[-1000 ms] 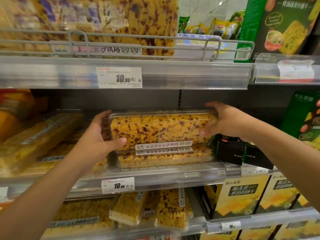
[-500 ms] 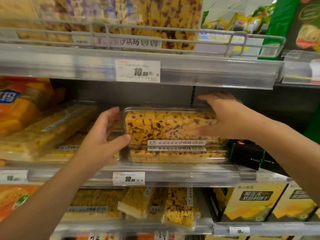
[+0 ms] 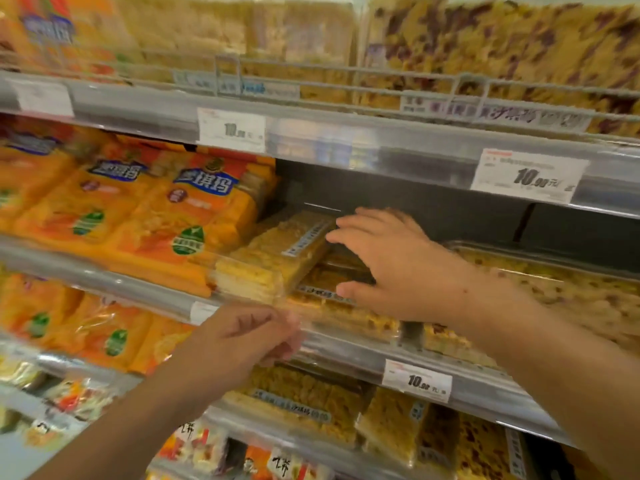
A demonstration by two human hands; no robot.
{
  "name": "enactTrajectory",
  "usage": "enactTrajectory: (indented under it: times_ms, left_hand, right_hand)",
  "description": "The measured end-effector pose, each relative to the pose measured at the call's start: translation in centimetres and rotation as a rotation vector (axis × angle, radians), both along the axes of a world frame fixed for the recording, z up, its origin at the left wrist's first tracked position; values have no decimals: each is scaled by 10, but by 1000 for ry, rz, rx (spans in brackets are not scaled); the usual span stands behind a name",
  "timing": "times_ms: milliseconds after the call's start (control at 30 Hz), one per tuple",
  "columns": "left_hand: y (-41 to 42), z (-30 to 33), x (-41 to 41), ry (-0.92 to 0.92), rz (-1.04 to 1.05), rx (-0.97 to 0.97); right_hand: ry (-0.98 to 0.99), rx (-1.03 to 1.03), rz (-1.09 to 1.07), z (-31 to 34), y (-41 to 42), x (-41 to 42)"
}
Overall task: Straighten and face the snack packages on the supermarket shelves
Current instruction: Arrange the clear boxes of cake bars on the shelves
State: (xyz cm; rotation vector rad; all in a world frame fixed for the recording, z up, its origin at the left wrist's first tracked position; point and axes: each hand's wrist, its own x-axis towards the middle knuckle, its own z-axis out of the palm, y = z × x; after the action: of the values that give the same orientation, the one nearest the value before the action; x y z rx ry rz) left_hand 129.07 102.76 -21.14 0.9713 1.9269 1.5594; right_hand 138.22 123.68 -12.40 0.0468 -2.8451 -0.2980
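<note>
Right hand (image 3: 398, 268): fingers spread and straight, released, holding nothing; fingertips at the right edge of the tilted clear plastic pack of yellow puffed-grain cake (image 3: 277, 254).
Left hand (image 3: 242, 344): near, low at the grey shelf rail (image 3: 346, 351); fingers curled under, whether they grip anything cannot be told.
Tilted pack: middle shelf, lying askew over a flatter pack (image 3: 346, 313), just right of the orange foil bags (image 3: 166, 216).
Step, judged: level the pack, label forward, square to the rail; support both ends.

Single head-worn view, close to the middle shelf (image 3: 346, 351), facing forward, slightly down and leftward.
</note>
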Motion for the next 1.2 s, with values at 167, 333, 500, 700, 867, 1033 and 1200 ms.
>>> enactTrajectory:
  times_ms: [167, 333, 500, 700, 867, 1033, 1200]
  left_hand:
    - [-19, -10, -47, -434, 36, -65]
    - [-25, -13, -75, -754, -114, 74]
    - [-12, -5, -84, -642, -14, 183]
    - [-19, 16, -110, -378, -34, 231]
    - [-21, 38, -142, -178, -99, 162]
    - [-16, 38, -159, -119, -133, 193]
    - [-13, 33, -173, -106, -137, 276]
  right_hand:
    - [-49, -92, 19, -28, -32, -48]
    - [-29, -241, -41, -50, -51, -56]
    - [105, -242, -81, -60, -80, -56]
    - [88, -252, -99, -60, -82, -38]
    - [189, -263, -375, -5, -16, -38]
    - [-19, -211, -521, 31, 32, -59]
    - [-108, -257, -498, 33, 45, -77]
